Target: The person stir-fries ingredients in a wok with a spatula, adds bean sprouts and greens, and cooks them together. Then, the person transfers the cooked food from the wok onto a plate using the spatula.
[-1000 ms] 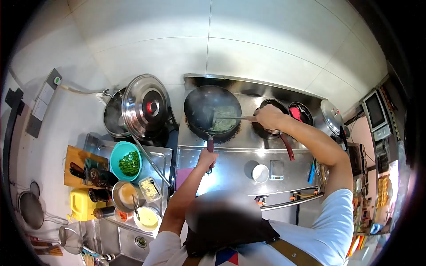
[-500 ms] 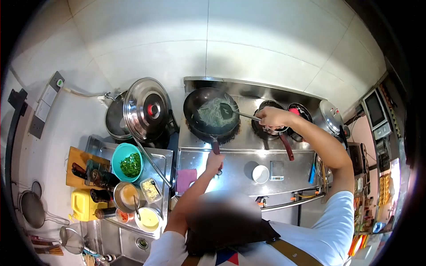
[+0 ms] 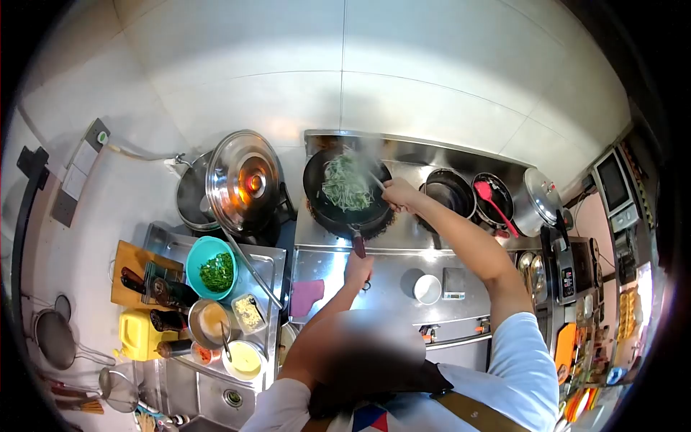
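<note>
Behind everything, a pale tiled wall (image 3: 432, 65) is rising above a long steel counter (image 3: 392, 270), where the largest cooking vessel in use, a dark wok (image 3: 327, 209), is sitting over a burner. A large shiny lid (image 3: 232, 198) is standing tilted at a steel pot (image 3: 188, 198) left of the wok, while a silver lidded pot (image 3: 534, 205), a black pan (image 3: 452, 200) and a smaller black pan (image 3: 504, 189) are lining the right side. The left hand (image 3: 359, 271) is gripping the wok's handle (image 3: 358, 245) with closed fingers, and the right hand (image 3: 399, 196) is gripping the shaft of a long utensil (image 3: 376, 180) that is reaching into the wok; its far end is blurring into steam. Pale green shredded food (image 3: 347, 183) is lying heaped inside the wok, toward its far side. Left of the counter, a teal bowl (image 3: 193, 263) is holding chopped greens (image 3: 217, 272), with a yellow jug (image 3: 137, 335) and a wooden board (image 3: 128, 257) resting nearby. A steel bowl (image 3: 196, 317) is holding tan contents, a white bowl (image 3: 229, 364) is holding something yellow, and a clear box (image 3: 248, 313) is holding pale yellow pieces. On the counter, a purple cloth (image 3: 307, 297) is lying left of the left hand, and a digital scale (image 3: 454, 281) is resting beside a white cup (image 3: 427, 289). A red spatula (image 3: 484, 190) is leaning in the smaller black pan, and a small tub (image 3: 205, 354) is holding red bits.
</note>
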### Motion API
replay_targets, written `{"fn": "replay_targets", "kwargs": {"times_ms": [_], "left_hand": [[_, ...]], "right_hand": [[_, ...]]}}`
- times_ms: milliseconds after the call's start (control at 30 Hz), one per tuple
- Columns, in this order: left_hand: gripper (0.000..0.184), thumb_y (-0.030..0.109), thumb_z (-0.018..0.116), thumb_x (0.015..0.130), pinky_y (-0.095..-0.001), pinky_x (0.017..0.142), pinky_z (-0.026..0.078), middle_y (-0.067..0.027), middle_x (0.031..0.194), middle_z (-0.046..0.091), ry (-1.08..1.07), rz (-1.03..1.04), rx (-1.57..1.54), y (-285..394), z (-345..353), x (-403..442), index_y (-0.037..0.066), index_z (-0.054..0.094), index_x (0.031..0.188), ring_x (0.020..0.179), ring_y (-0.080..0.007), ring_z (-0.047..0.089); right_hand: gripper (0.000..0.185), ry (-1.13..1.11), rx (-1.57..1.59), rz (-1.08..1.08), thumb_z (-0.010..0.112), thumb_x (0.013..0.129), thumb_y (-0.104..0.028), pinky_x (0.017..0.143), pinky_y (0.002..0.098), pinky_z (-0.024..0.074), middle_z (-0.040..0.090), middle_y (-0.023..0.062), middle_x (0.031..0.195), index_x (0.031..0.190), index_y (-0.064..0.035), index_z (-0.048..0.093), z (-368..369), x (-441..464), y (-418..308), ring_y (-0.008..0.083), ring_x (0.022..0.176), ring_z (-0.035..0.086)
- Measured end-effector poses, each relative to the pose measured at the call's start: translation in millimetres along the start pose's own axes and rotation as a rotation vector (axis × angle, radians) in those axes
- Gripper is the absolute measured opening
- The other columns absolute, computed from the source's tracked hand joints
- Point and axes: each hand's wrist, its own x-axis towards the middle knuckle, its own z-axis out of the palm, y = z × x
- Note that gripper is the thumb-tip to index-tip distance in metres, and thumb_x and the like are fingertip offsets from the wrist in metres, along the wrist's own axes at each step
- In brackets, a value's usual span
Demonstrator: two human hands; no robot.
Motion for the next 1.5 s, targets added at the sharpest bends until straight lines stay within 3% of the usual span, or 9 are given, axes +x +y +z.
{"fn": "replay_targets", "kwargs": {"times_ms": [167,367,533,633,700,967,1167,1367,1500], "left_hand": [[0.023,0.010,0.072,0.082,-0.0317,0.040,0.044,-0.0040,0.065,0.054,-0.150,-0.047,-0.220,10,-29,-3,0.003,0.053,0.093,0.046,-0.0157,0.054],[0.022,0.013,0.072,0.085,-0.0322,0.040,0.043,-0.0038,0.057,0.056,-0.315,-0.182,-0.112,58,-64,-12,0.008,0.058,0.070,0.045,-0.0165,0.054],[0.026,0.012,0.067,0.087,-0.0322,0.043,0.045,-0.0041,0.057,0.054,-0.346,-0.116,-0.168,98,-60,-18,0.007,0.054,0.065,0.044,-0.0165,0.053],[0.016,0.009,0.066,0.085,-0.0335,0.043,0.046,-0.0043,0.056,0.054,-0.259,0.120,-0.108,46,-46,-40,0.005,0.053,0.078,0.042,-0.0164,0.052],[0.026,0.012,0.068,0.084,-0.0329,0.038,0.037,-0.0029,0.050,0.052,-0.153,0.190,-0.008,-17,-49,-52,0.007,0.054,0.062,0.040,-0.0152,0.052],[0.025,0.014,0.068,0.084,-0.0322,0.037,0.041,-0.0051,0.052,0.055,-0.229,-0.055,-0.079,114,-69,-103,0.005,0.056,0.064,0.042,-0.0173,0.054],[0.031,0.017,0.063,0.084,-0.0316,0.040,0.038,-0.0032,0.048,0.052,-0.315,0.229,-0.057,85,-55,-47,0.008,0.054,0.056,0.040,-0.0163,0.051],[0.022,0.015,0.066,0.083,-0.0327,0.040,0.040,-0.0042,0.054,0.055,-0.222,0.053,-0.035,31,-61,-93,0.007,0.055,0.065,0.042,-0.0159,0.053],[0.022,0.012,0.065,0.080,-0.0326,0.039,0.041,-0.0056,0.053,0.054,-0.210,0.058,-0.106,64,-48,-46,0.006,0.053,0.063,0.040,-0.0169,0.052]], "right_hand": [[0.030,0.055,-0.986,-0.539,0.059,0.079,-0.005,0.070,0.0485,0.0557,0.069,0.0221,0.081,0.107,-0.0037,0.068,3,-39,17,0.0397,0.077,0.069],[0.036,-0.095,-1.172,-0.198,0.062,0.079,-0.004,0.073,0.0509,0.0553,0.070,0.0216,0.090,0.114,-0.0017,0.066,-48,-190,-46,0.0405,0.086,0.069],[0.030,-0.029,-1.084,-0.245,0.061,0.080,-0.004,0.070,0.0499,0.0553,0.070,0.0224,0.088,0.109,0.0005,0.065,-25,-179,10,0.0406,0.084,0.070],[0.032,0.118,-0.996,-0.306,0.060,0.082,-0.006,0.070,0.0502,0.0551,0.070,0.0227,0.086,0.113,-0.0004,0.063,-6,-186,35,0.0405,0.083,0.070],[0.034,0.096,-0.962,-0.293,0.059,0.082,-0.006,0.070,0.0501,0.0549,0.070,0.0227,0.085,0.115,-0.0008,0.062,-12,-225,32,0.0404,0.082,0.070],[0.036,-0.022,-0.952,-0.329,0.066,0.077,-0.006,0.073,0.0499,0.0550,0.070,0.0216,0.086,0.113,-0.0019,0.065,-30,-229,-6,0.0402,0.084,0.069],[0.031,0.051,-0.935,-0.225,0.065,0.076,-0.006,0.078,0.0510,0.0541,0.070,0.0220,0.088,0.108,-0.0032,0.067,1,-172,9,0.0405,0.089,0.069],[0.039,-0.036,-0.894,-0.229,0.063,0.077,-0.005,0.079,0.0539,0.0527,0.068,0.0256,0.087,0.116,-0.0036,0.064,0,-216,23,0.0436,0.089,0.067],[0.047,-0.023,-0.505,-0.330,0.059,0.083,-0.006,0.055,0.0430,0.0516,0.065,0.0158,0.072,0.129,0.0000,0.058,-7,-181,42,0.0305,0.063,0.066]]}}
